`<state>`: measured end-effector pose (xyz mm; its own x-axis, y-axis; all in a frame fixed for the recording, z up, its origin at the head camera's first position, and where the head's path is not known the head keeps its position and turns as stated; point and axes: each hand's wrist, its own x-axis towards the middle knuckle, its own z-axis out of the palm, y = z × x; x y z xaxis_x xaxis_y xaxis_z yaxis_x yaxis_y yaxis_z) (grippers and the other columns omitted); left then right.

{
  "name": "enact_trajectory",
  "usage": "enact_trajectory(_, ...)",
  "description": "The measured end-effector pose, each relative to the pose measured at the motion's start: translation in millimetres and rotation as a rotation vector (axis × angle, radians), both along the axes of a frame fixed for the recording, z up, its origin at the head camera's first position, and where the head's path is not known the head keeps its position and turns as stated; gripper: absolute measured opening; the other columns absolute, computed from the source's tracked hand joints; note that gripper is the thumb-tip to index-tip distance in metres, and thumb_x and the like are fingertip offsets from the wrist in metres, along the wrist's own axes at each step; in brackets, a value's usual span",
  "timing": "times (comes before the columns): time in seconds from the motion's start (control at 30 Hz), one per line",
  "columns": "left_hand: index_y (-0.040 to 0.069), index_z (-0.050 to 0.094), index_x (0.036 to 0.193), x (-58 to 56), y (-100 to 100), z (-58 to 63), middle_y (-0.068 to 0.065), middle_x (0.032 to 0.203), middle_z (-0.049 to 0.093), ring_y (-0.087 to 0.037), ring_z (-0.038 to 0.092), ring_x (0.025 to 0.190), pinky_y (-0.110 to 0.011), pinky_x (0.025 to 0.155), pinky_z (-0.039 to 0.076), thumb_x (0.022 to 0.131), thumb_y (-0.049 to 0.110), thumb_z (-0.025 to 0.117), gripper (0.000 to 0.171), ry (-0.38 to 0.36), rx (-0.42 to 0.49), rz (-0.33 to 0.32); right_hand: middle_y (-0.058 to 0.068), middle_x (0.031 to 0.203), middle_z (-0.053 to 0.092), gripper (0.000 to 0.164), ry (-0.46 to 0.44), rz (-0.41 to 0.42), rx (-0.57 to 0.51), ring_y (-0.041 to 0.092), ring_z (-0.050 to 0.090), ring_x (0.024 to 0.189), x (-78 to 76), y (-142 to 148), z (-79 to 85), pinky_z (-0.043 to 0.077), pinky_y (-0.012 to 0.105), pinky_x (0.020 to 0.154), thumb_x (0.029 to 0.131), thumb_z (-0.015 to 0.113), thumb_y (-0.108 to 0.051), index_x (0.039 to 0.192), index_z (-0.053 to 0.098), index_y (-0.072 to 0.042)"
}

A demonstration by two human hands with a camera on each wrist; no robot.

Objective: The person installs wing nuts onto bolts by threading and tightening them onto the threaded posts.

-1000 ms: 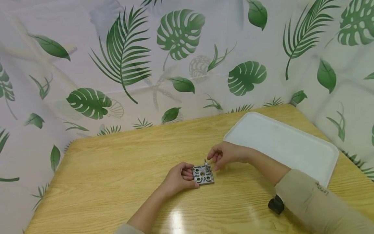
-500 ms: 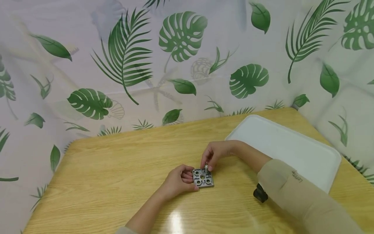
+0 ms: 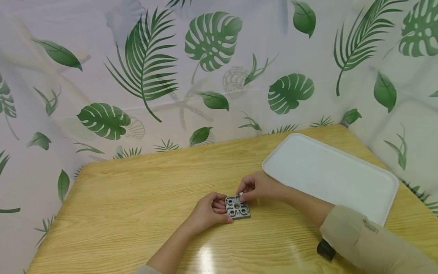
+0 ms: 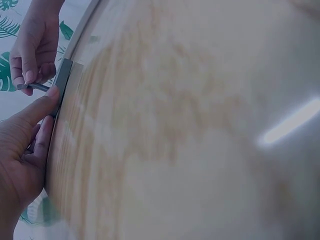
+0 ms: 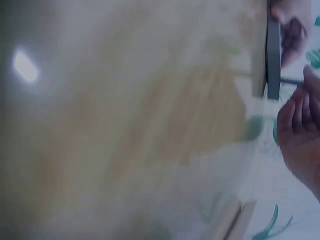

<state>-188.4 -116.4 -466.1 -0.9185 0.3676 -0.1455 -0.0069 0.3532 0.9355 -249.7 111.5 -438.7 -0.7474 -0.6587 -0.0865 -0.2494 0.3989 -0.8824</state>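
Observation:
A small square grey metal plate [image 3: 237,207] with round holes and recessed channels lies on the wooden table. My left hand [image 3: 208,210] grips it by its left side, thumb at the near corner and fingers along the far left edge. At the plate's far right corner a thin metal pin [image 3: 241,194] stands up from a hole. My right hand [image 3: 258,186] pinches this pin between thumb and fingertips. In the left wrist view the pin [image 4: 39,87] juts from the plate's face [image 4: 62,80], which appears edge-on. The right fingers partly hide the pin.
A white rectangular tray [image 3: 328,171] lies at the back right, behind the right forearm. A black device [image 3: 326,250] hangs under the right sleeve. Leaf-patterned cloth [image 3: 205,76] lines the back and sides of the wooden table [image 3: 137,205].
My right hand was apart from the pin at first, then came over the plate and took hold of it. Its wrist has since dropped lower. My left hand keeps its hold on the plate.

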Motion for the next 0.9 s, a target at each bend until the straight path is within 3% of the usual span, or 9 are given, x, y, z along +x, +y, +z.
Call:
enact_trajectory(0.2, -0.002, 0.054, 0.123, 0.8, 1, -0.8, -0.008, 0.099, 0.061, -0.017, 0.059, 0.089, -0.020, 0.078, 0.053, 0.068, 0.010, 0.085, 0.064, 0.003, -0.006, -0.006, -0.001, 0.072, 0.061, 0.014, 0.182, -0.316, 0.049, 0.009, 0.049, 0.063, 36.8, -12, -2.4, 0.043, 0.019, 0.054, 0.080, 0.076, -0.015, 0.084, 0.066, -0.005)
enact_trajectory(0.27, -0.002, 0.054, 0.123, 0.6, 1, -1.1, -0.008, 0.099, 0.061, -0.017, 0.059, 0.089, -0.020, 0.078, 0.053, 0.068, 0.011, 0.085, 0.064, 0.008, -0.010, -0.003, -0.002, 0.068, 0.057, 0.013, 0.231, -0.382, 0.108, 0.009, 0.047, 0.060, 45.3, -17, 0.5, 0.041, 0.020, 0.051, 0.082, 0.074, -0.017, 0.081, 0.064, -0.007)
enact_trajectory(0.37, -0.002, 0.054, 0.123, 0.4, 1, -2.1, -0.008, 0.100, 0.061, -0.016, 0.059, 0.088, -0.020, 0.078, 0.053, 0.068, 0.011, 0.085, 0.064, 0.019, -0.015, 0.002, -0.004, 0.063, 0.052, 0.018, 0.310, -0.409, 0.225, 0.008, 0.045, 0.057, 53.0, -23, 6.2, 0.037, 0.020, 0.048, 0.082, 0.074, -0.020, 0.074, 0.061, -0.010)
enact_trajectory(0.47, -0.001, 0.054, 0.123, 0.4, 2, -2.9, -0.006, 0.100, 0.060, -0.015, 0.059, 0.088, -0.020, 0.077, 0.053, 0.068, 0.011, 0.085, 0.064, 0.020, -0.023, 0.007, -0.004, 0.063, 0.053, 0.023, 0.342, -0.391, 0.322, 0.009, 0.044, 0.055, 56.6, -24, 12.2, 0.036, 0.021, 0.047, 0.080, 0.076, -0.021, 0.069, 0.058, -0.011)
enact_trajectory(0.6, -0.002, 0.054, 0.122, 0.6, 2, -3.5, -0.007, 0.099, 0.060, -0.015, 0.058, 0.087, -0.020, 0.077, 0.053, 0.068, 0.010, 0.085, 0.064, 0.012, -0.011, 0.004, -0.003, 0.065, 0.056, 0.022, 0.287, -0.323, 0.377, 0.010, 0.047, 0.058, 51.8, -16, 18.1, 0.039, 0.022, 0.051, 0.075, 0.079, -0.018, 0.070, 0.059, -0.010)
enact_trajectory(0.73, -0.003, 0.054, 0.122, 0.2, 3, -4.0, -0.008, 0.099, 0.060, -0.016, 0.057, 0.087, -0.021, 0.077, 0.053, 0.068, 0.010, 0.085, 0.064, 0.003, 0.003, -0.001, 0.000, 0.071, 0.058, 0.018, 0.108, -0.132, 0.279, 0.010, 0.051, 0.064, 23.6, 4, 22.3, 0.045, 0.022, 0.056, 0.074, 0.076, -0.007, 0.085, 0.063, -0.003)
enact_trajectory(0.9, -0.002, 0.054, 0.122, -0.2, 2, -4.0, -0.008, 0.099, 0.061, -0.016, 0.058, 0.087, -0.023, 0.078, 0.053, 0.068, 0.010, 0.085, 0.063, 0.006, -0.007, 0.006, 0.004, 0.083, 0.060, 0.031, -0.190, 0.125, 0.146, 0.011, 0.055, 0.076, -23.1, 17, 26.0, 0.049, 0.021, 0.067, 0.077, 0.073, -0.002, 0.105, 0.061, 0.005)
